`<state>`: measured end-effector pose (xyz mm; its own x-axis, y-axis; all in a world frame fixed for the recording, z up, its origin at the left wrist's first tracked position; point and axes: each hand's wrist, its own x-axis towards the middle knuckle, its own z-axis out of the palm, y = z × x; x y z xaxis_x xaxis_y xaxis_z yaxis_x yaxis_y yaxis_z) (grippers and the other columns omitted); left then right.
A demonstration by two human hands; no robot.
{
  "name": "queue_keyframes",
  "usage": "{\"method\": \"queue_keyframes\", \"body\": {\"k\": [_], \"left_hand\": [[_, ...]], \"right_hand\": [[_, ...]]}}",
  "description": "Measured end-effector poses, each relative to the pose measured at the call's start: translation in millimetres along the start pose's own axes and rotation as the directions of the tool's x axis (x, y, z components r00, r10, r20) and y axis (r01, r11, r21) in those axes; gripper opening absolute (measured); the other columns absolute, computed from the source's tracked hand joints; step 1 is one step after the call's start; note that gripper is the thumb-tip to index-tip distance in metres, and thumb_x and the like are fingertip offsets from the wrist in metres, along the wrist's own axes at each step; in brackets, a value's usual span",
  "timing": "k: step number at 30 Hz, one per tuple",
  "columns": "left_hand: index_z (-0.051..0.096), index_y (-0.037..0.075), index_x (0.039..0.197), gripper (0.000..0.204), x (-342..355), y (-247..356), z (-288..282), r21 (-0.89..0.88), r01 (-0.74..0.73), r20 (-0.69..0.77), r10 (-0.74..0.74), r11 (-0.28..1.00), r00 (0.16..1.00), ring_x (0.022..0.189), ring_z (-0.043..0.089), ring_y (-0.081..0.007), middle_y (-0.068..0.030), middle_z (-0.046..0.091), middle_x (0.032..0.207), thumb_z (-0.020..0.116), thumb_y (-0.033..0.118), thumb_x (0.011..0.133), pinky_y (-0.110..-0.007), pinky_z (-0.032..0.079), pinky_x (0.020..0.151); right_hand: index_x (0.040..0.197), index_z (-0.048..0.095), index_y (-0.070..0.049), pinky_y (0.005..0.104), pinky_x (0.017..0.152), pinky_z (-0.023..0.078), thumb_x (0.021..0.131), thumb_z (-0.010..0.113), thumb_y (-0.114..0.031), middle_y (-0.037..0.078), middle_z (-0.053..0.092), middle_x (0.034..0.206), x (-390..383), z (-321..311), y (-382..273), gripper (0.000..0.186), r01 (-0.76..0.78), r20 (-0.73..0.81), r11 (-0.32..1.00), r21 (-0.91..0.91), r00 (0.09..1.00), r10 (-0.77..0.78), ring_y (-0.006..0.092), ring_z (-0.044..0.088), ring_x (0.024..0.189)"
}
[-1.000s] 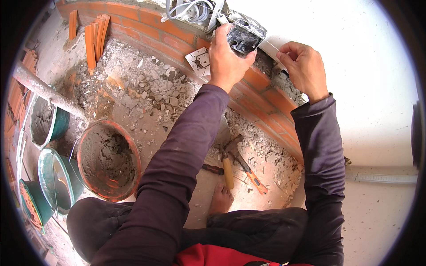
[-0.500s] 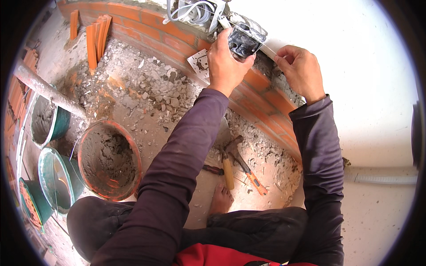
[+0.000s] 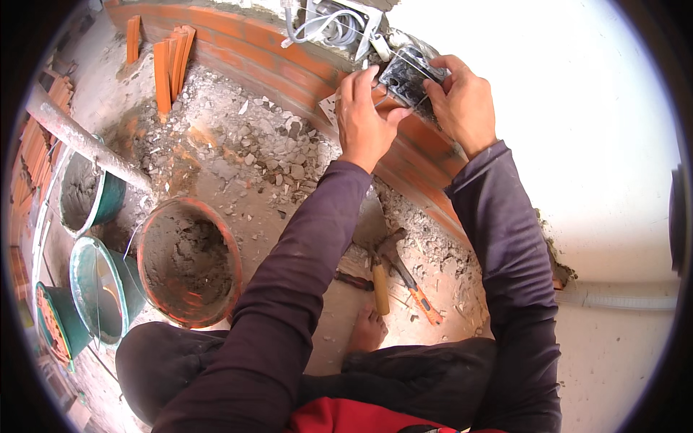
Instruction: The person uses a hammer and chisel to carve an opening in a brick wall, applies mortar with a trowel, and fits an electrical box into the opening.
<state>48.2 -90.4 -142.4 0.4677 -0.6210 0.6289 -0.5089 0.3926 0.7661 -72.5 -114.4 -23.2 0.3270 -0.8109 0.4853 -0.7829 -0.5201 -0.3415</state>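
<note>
A black plastic electrical wall box (image 3: pixel 406 78), smeared with grey mortar, sits at the top of the brick wall against the white wall face. A thin pale string (image 3: pixel 394 53) crosses over it. My right hand (image 3: pixel 465 107) is at the box's right edge, thumb and index finger closed on the string; the exact pinch point is partly hidden. My left hand (image 3: pixel 366 119) is beside the box's near left corner, thumb and fingers apart, with brick showing between them. Behind it, a white perforated plate (image 3: pixel 328 108) is partly covered.
Coiled grey cable (image 3: pixel 339 29) hangs from another box on the left. Rubble (image 3: pixel 267 148) lies along the low brick wall (image 3: pixel 281 68). A trowel (image 3: pixel 380 285) and a hammer (image 3: pixel 415 289) lie by my foot. Mortar fills an orange-rimmed bucket (image 3: pixel 189 263); green buckets (image 3: pixel 101 289) stand farther left.
My right hand has moved left and up, onto the box's edge. My left hand has come off the box's near side, its fingers spreading. The view has shifted slightly.
</note>
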Motion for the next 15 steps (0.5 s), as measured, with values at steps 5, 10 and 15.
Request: {"method": "queue_keyframes", "body": {"k": [5,10,15], "left_hand": [[0.055,0.006,0.119,0.047,-10,-31,-2,0.024,0.004,0.037,-0.005,1.000,0.999,0.102,0.059,-0.0326,-0.0117,0.063,0.107,0.077,0.006,0.078,-0.047,0.042,0.093],[0.065,0.004,0.104,0.020,1,-53,-9,-0.039,-0.037,0.063,0.039,0.999,0.997,0.079,0.067,-0.0239,-0.0091,0.071,0.087,0.071,0.004,0.085,-0.035,0.050,0.079],[0.068,0.001,0.098,0.012,18,-51,-15,-0.251,0.229,0.075,-0.217,0.941,0.973,0.076,0.068,-0.0157,-0.0103,0.073,0.090,0.069,0.003,0.087,-0.029,0.052,0.072]], "right_hand": [[0.099,0.066,-0.001,0.0410,0.064,0.054,0.080,0.066,-0.008,0.017,0.067,0.069,0,1,0,0.021,0.005,-0.059,1.000,-0.010,0.998,-0.006,0.0340,0.068,0.064],[0.094,0.065,0.000,0.0402,0.063,0.054,0.079,0.066,-0.008,0.016,0.067,0.070,-1,1,-7,0.017,-0.018,-0.061,0.997,-0.070,0.998,0.014,0.0335,0.067,0.063],[0.093,0.065,0.000,0.0400,0.061,0.054,0.078,0.068,-0.007,0.016,0.066,0.069,-2,4,-5,0.016,-0.029,-0.090,0.997,-0.070,0.996,0.022,0.0327,0.067,0.062]]}}
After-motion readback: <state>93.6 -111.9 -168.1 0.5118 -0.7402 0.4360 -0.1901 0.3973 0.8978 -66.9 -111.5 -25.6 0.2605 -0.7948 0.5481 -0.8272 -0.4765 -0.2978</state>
